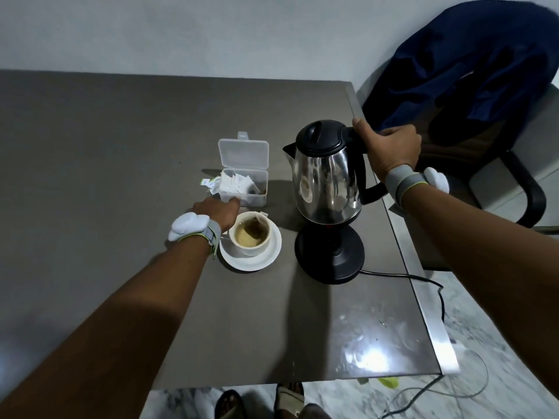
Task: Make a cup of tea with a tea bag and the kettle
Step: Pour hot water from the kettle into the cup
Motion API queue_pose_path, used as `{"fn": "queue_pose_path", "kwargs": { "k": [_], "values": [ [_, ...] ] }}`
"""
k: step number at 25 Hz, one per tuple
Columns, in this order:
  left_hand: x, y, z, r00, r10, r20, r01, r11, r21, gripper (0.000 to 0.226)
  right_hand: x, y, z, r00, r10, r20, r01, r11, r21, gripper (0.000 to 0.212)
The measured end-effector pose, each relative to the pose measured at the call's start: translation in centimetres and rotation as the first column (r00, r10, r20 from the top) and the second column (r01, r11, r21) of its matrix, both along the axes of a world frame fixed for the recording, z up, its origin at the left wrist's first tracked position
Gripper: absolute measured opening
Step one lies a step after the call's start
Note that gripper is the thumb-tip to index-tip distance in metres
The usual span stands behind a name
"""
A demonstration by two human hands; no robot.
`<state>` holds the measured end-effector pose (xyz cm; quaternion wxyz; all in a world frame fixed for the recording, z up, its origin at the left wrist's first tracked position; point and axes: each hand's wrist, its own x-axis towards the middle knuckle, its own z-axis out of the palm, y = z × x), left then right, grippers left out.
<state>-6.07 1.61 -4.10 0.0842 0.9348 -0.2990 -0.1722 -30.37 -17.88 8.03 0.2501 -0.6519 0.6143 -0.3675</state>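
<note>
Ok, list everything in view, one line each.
table: one, dark grey, fills the view.
kettle: one, steel with black lid, above its base.
base: one, black, right of the saucer, corded.
cup: one, white, on the saucer, tea and tea bag inside.
saucer: one, white, table centre.
plastic box: one, clear, lid open, sachets inside, behind the cup.
chair: one, black, blue cloth draped, right of the table.
hands: left hand at the box; right hand gripping the kettle handle.

Both forearms are bare, no sleeves. Each wrist wears a grey band point(402, 181) edged in yellow-green, carrying a white padded lump point(189, 225). Sandals point(289, 397) show at bottom centre.
</note>
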Motion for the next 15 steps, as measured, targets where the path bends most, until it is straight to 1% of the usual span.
{"fn": "queue_pose_path", "kwargs": {
  "k": [3, 8, 12, 15],
  "values": [
    [0.6, -0.1, -0.5, 1.000, 0.031, 0.002, -0.031, 0.999, -0.019, 0.081, 0.4, -0.6, -0.6, 1.000, -0.009, 0.021, 0.009, 1.000, 0.008, 0.080],
    [1.0, -0.8, -1.2, 0.999, 0.022, 0.030, -0.022, 0.999, -0.025, 0.079, 1.2, -1.3, -1.7, 0.999, 0.005, 0.041, -0.006, 1.000, 0.015, 0.079],
    [1.4, -1.1, -1.4, 0.999, 0.047, 0.028, -0.046, 0.999, -0.011, 0.085, 1.7, -1.8, -2.0, 0.998, -0.002, 0.057, -0.001, 0.999, 0.047, 0.088],
    [1.4, -1.1, -1.6, 0.998, 0.062, 0.003, -0.062, 0.998, -0.008, 0.086, 1.9, -1.9, -2.2, 0.997, 0.007, 0.073, -0.011, 0.999, 0.048, 0.083]
  ]
}}
